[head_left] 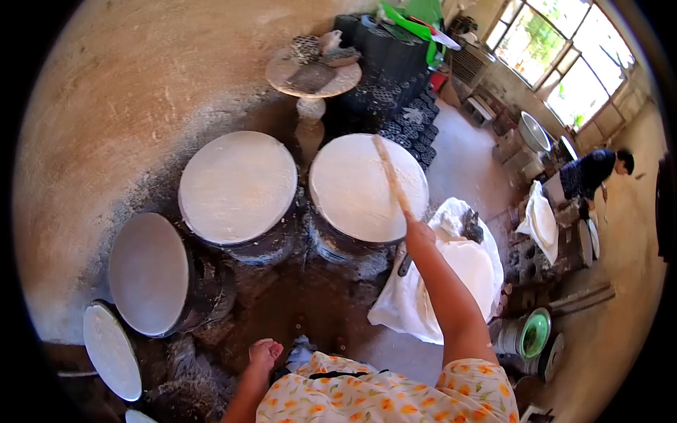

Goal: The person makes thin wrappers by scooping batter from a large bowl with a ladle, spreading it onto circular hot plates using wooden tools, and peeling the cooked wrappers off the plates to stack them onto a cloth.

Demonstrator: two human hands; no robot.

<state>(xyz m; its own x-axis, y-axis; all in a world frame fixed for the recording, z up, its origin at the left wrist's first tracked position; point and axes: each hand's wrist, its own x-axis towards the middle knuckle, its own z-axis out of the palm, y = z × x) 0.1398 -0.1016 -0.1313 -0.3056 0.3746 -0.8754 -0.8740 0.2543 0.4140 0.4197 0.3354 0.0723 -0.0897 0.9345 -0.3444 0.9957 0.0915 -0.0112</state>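
My right hand (420,235) is closed around the end of a long, flat wooden spreader (392,175). The spreader lies across the right-hand round griddle (338,185), whose top is coated with a pale, whitish layer. To its left, another round griddle (238,187) carries a similar white layer with a slightly rough surface. Low in front of my body, my left hand (265,352) hangs with its fingers curled in, and no object shows in it. A white cloth (395,310) beneath a stack of thin pale flatbread sheets (465,271) lies beside my right forearm.
Two more round griddles (149,273) (113,351) stand along the left wall. Behind is a pedestal stand (310,81) near stacked black coal briquettes (405,130). At far right, a person (592,175) bends near another cloth (539,220); a green basin (536,334) sits lower right.
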